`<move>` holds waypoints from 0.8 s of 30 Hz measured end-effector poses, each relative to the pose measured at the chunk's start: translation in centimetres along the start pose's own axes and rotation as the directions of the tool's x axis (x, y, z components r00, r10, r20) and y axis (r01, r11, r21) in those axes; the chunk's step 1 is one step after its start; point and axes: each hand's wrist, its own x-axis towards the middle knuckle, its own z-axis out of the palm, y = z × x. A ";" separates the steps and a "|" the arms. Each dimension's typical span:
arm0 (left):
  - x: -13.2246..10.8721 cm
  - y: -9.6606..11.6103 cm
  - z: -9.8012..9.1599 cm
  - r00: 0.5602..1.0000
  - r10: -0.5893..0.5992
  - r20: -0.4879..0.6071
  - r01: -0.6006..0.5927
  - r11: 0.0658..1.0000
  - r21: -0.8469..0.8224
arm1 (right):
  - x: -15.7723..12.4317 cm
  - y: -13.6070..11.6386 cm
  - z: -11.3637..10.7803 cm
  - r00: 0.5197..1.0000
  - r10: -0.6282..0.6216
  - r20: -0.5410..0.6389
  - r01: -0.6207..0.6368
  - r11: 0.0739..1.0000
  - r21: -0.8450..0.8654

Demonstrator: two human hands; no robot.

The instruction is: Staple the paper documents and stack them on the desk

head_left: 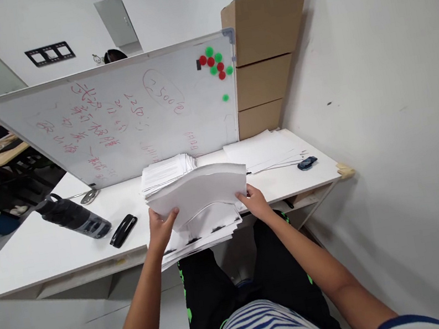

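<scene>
Holding the bowed white paper [198,187] level helps; left hand [163,229] and right hand [255,201] pinch 1 side each, grip narrow.

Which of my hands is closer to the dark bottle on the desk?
Left. Your left hand is right of the bottle; your right hand, across the held paper, is farther right.

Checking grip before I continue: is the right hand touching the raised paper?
Touching. The head view shows the right hand gripping the raised paper by its right edge, thumb lying over the near face.
</scene>
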 end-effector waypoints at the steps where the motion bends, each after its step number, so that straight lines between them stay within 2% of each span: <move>1: -0.2 -0.4 0.1 1.000 -0.007 0.001 0.007 1.000 -0.004 | 0.0 0.2 0.0 1.000 0.006 -0.010 -0.006 1.000 0.005; 5: -0.5 -1.7 0.1 1.000 0.007 0.018 -0.006 0.999 -0.032 | 0.2 0.5 -0.1 0.999 0.027 -0.043 -0.025 0.999 0.039; 8: -0.1 -1.8 -0.1 0.999 0.024 0.035 -0.023 0.999 -0.023 | 0.6 0.4 -0.1 0.999 0.003 -0.032 0.000 0.997 0.072; 11: 0.3 -1.3 -0.2 1.000 0.013 0.026 -0.013 1.000 0.004 | 1.0 -0.1 -0.2 0.999 -0.042 -0.031 0.043 0.997 0.058; 16: 0.6 -0.4 -0.4 0.999 -0.010 -0.034 0.007 0.995 -0.102 | 1.6 -0.6 -0.6 0.998 -0.045 -0.033 0.044 0.999 -0.012; 20: 0.4 0.1 -0.3 0.998 -0.049 -0.027 0.045 0.989 -0.139 | 1.9 -0.6 -1.2 0.997 -0.064 -0.052 0.060 0.996 -0.066; 24: 0.4 0.9 0.2 1.000 -0.016 -0.001 0.015 0.982 -0.190 | 2.0 -0.7 -1.7 0.991 -0.112 -0.070 0.114 0.993 0.017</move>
